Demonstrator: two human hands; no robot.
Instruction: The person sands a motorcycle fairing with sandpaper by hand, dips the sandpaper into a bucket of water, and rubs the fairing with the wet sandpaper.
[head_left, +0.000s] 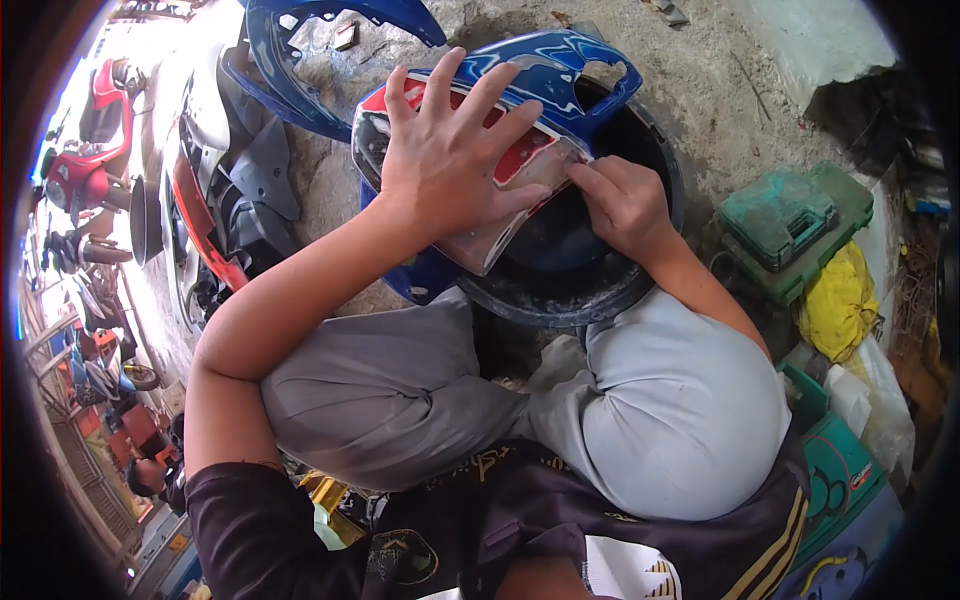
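Observation:
My left hand [455,150] lies spread, palm down, on a red, black and grey panel [525,158] with worn, patchy paint. At the panel's right corner, the fingers of my right hand [628,208] are bent together; what they pinch, if anything, is too small to make out. The panel rests over a round black basin [570,300], whose rim shows below and to the right. A blue plastic fairing [545,55] with whitish sanded patches lies behind the panel, across the basin's far side.
Another blue fairing [275,75] lies at the upper left, near dark and red body parts [200,215]. Green cases [790,220] and a yellow bag [840,300] sit at the right. A red motorcycle [85,180] and a person [150,477] are at the far left.

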